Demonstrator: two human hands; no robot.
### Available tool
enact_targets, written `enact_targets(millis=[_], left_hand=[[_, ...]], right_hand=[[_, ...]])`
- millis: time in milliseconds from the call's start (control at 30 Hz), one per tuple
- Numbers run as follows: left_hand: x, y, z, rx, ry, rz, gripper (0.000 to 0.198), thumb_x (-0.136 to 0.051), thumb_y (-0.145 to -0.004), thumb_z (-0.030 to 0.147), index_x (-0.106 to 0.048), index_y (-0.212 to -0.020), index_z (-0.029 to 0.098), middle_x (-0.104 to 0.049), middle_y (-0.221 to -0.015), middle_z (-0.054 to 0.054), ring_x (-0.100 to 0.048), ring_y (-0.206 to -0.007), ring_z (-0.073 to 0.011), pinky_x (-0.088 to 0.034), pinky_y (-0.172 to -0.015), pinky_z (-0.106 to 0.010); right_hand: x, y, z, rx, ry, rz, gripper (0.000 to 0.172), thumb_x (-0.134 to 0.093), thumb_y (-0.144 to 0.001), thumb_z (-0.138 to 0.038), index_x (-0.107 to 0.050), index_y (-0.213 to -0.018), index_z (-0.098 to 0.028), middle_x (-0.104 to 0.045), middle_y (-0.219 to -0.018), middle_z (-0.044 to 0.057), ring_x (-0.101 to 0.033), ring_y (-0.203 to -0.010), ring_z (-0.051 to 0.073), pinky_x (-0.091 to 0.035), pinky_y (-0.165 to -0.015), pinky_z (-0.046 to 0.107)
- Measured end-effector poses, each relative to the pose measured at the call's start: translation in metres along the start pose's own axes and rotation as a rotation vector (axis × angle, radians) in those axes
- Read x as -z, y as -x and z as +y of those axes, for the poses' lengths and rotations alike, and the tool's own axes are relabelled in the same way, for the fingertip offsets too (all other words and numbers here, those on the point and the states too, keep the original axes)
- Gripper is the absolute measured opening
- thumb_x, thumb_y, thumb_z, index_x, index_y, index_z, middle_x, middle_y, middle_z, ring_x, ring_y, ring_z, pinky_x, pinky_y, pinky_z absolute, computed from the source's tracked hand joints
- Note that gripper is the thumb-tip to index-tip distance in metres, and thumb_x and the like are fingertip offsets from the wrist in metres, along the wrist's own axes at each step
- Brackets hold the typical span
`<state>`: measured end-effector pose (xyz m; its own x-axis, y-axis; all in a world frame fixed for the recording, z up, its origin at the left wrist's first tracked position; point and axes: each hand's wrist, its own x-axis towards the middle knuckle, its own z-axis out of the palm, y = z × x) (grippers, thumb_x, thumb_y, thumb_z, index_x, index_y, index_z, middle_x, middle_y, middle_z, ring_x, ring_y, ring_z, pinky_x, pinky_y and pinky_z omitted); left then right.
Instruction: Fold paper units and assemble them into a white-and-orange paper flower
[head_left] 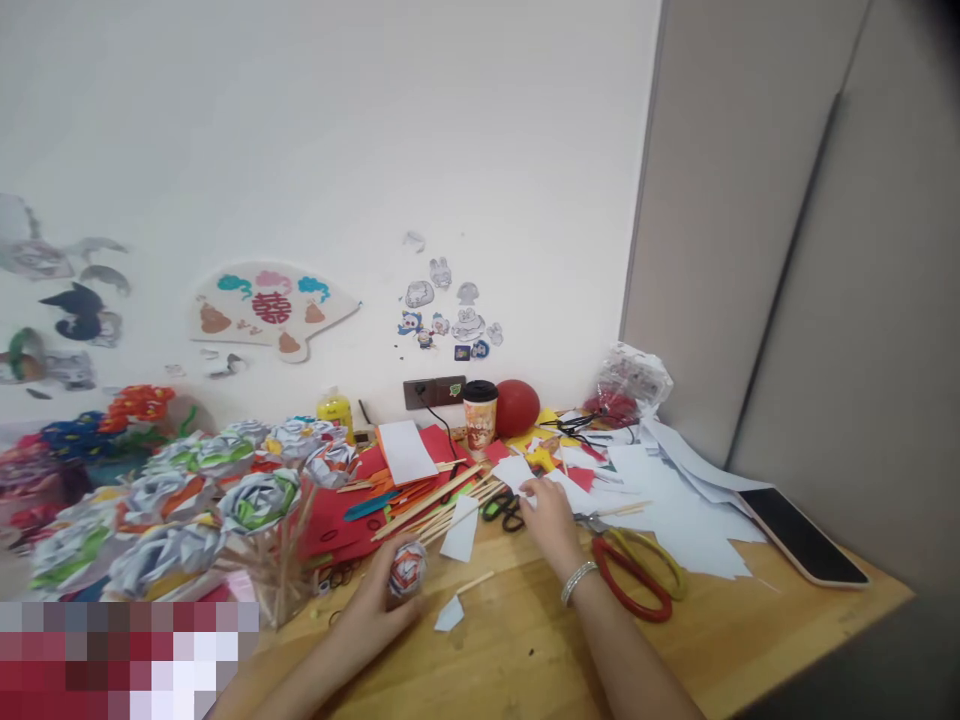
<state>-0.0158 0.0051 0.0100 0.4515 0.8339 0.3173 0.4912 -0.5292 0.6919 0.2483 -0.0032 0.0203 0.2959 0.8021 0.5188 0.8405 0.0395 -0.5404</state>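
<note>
My left hand (375,600) rests on the wooden table (750,620) with its fingers wrapped round a small rolled paper flower (407,570) in white, red and dark colours. My right hand (547,520), a silver bracelet on its wrist, reaches forward over scraps of white paper (517,470); its fingers are bent down onto the paper, next to black-handled scissors (504,508). Whether they grip a piece I cannot tell. A strip of white paper (459,530) and several wooden sticks (427,505) lie between the two hands.
Red-and-yellow scissors (637,575) lie right of my wrist. A phone (802,540) sits at the right edge on white sheets. A bunch of paper flowers on sticks (187,510) fills the left. A cup (480,415), red balloon (517,408) and glue bottle (335,410) stand by the wall.
</note>
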Motion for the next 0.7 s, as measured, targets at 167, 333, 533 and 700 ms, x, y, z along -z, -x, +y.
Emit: enact_targets(millis=[167, 333, 533, 700], left_hand=[[-0.004, -0.006, -0.022, -0.038, 0.008, 0.068, 0.045, -0.055, -0.072, 0.024, -0.043, -0.115, 0.019, -0.051, -0.123, -0.010, -0.050, -0.113, -0.0233, -0.040, -0.096, -0.037], [-0.004, -0.010, -0.032, -0.007, -0.045, 0.098, 0.044, -0.054, -0.072, 0.026, -0.045, -0.114, 0.017, -0.056, -0.118, -0.011, -0.055, -0.106, -0.0235, -0.044, -0.091, -0.036], [-0.004, -0.006, -0.023, -0.023, -0.140, 0.109, 0.043, -0.057, -0.069, 0.029, -0.051, -0.111, 0.019, -0.061, -0.114, -0.009, -0.057, -0.105, -0.0255, -0.046, -0.090, -0.037], [-0.007, -0.006, -0.022, -0.008, -0.146, 0.112, 0.045, -0.058, -0.067, 0.026, -0.053, -0.112, 0.020, -0.062, -0.113, -0.009, -0.057, -0.104, -0.0267, -0.047, -0.089, -0.038]], right_hand=[[0.008, -0.013, 0.024, -0.081, 0.135, 0.026, 0.026, -0.047, -0.073, -0.010, -0.061, -0.095, -0.015, -0.062, -0.094, 0.010, -0.052, -0.092, 0.024, -0.037, -0.082, 0.030], [0.016, -0.037, 0.042, -0.120, 0.309, 0.015, 0.034, -0.047, -0.076, -0.012, -0.055, -0.109, -0.010, -0.059, -0.105, 0.015, -0.050, -0.100, 0.027, -0.033, -0.084, 0.033], [0.006, -0.064, 0.056, -0.099, 0.454, -0.134, 0.016, -0.051, -0.076, -0.015, -0.065, -0.082, -0.011, -0.066, -0.080, 0.015, -0.058, -0.084, 0.025, -0.036, -0.072, 0.032], [-0.007, -0.088, 0.057, -0.109, 0.539, -0.117, 0.026, -0.046, -0.079, -0.011, -0.061, -0.100, -0.013, -0.063, -0.097, 0.015, -0.056, -0.095, 0.024, -0.036, -0.073, 0.031]])
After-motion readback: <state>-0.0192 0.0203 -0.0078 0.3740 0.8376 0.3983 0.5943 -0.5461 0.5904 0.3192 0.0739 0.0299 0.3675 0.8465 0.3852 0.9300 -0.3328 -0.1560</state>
